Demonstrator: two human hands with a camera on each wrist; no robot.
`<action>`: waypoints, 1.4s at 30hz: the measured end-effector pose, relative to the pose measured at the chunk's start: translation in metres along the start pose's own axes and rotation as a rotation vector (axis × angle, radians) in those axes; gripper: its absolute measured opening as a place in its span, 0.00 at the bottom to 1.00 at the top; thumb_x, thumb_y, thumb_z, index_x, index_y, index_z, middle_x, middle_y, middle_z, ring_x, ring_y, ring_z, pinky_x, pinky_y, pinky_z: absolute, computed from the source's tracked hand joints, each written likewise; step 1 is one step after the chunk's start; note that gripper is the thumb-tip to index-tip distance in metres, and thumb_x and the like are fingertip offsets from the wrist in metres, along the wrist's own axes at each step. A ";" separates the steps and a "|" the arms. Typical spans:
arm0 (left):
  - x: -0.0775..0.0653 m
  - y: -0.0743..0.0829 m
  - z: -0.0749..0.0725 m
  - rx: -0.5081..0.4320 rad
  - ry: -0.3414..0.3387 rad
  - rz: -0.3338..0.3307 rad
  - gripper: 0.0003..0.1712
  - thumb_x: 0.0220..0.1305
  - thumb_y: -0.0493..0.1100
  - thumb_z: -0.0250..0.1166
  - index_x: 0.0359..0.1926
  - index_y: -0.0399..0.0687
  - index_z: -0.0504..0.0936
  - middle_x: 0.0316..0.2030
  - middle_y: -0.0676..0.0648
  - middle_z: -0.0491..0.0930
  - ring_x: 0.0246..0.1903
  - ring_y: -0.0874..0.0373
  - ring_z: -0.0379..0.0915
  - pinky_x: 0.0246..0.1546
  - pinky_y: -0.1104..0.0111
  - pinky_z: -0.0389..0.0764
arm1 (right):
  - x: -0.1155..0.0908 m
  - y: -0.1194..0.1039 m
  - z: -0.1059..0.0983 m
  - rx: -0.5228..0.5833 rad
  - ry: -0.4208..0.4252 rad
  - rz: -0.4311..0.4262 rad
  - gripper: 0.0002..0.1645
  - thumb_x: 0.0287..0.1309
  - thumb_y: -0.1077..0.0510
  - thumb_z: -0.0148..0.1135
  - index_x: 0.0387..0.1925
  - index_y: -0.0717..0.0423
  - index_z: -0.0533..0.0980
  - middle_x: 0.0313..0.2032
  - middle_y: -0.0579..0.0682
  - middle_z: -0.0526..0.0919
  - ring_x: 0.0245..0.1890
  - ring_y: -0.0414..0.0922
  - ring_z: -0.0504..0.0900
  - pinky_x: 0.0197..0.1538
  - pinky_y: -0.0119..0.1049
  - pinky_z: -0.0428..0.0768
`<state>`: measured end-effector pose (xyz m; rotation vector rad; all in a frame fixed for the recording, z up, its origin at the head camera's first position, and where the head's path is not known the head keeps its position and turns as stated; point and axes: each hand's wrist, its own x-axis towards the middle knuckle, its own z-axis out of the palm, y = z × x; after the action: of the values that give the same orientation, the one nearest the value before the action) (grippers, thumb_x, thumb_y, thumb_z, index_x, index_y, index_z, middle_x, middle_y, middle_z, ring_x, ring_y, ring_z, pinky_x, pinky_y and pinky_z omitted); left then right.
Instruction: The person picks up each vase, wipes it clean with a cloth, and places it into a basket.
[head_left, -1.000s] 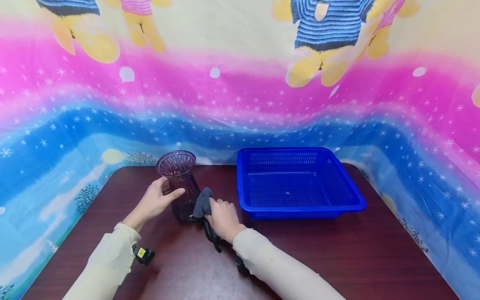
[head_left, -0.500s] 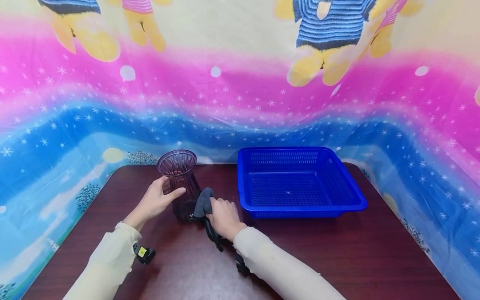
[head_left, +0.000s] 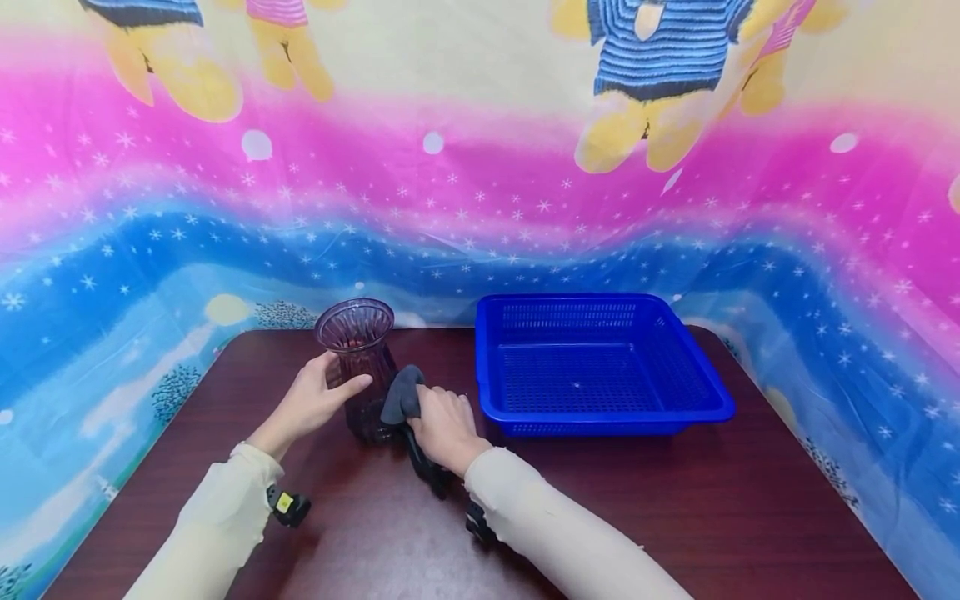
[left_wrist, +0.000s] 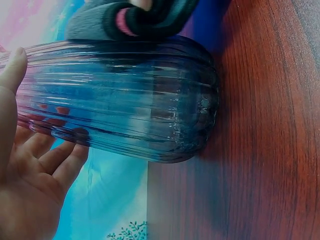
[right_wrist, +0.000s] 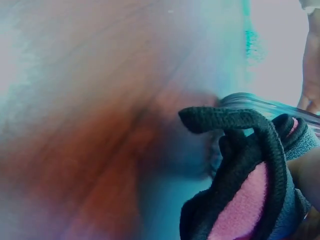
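Observation:
A purple-tinted ribbed glass vase (head_left: 366,396) with a flared rim stands upright on the table, left of centre. My left hand (head_left: 306,407) holds it from the left, thumb on the near side. In the left wrist view, that hand's fingers curve around the far side of the glass vase (left_wrist: 135,100). My right hand (head_left: 447,423) grips a bunched dark grey cloth (head_left: 403,395) against the vase's lower right side. The right wrist view shows the cloth (right_wrist: 243,202) has a pink face and black edging, with a strip of edging hanging loose. The right fingertips are largely hidden.
A blue plastic basket (head_left: 603,423) with slotted walls stands to the right of the vase. Under everything is a dark reddish-brown wooden table (head_left: 675,517). Behind it hangs a patterned cloth backdrop (head_left: 480,192).
My right hand and the cloth dip slightly, then rise a little along the vase's right side. The left hand and the vase stay nearly in place.

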<state>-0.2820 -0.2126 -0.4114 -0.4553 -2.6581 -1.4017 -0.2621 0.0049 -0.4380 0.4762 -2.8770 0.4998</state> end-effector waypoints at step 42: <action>0.002 -0.005 0.001 0.039 0.000 0.008 0.35 0.71 0.50 0.64 0.68 0.31 0.68 0.62 0.28 0.76 0.63 0.36 0.75 0.63 0.45 0.78 | 0.004 -0.020 -0.026 0.002 0.069 -0.018 0.29 0.68 0.44 0.63 0.66 0.51 0.73 0.49 0.51 0.86 0.50 0.50 0.85 0.54 0.46 0.81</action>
<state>-0.2852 -0.2142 -0.4149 -0.4616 -2.6754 -1.3448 -0.2555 -0.0051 -0.4073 0.4752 -2.8039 0.5064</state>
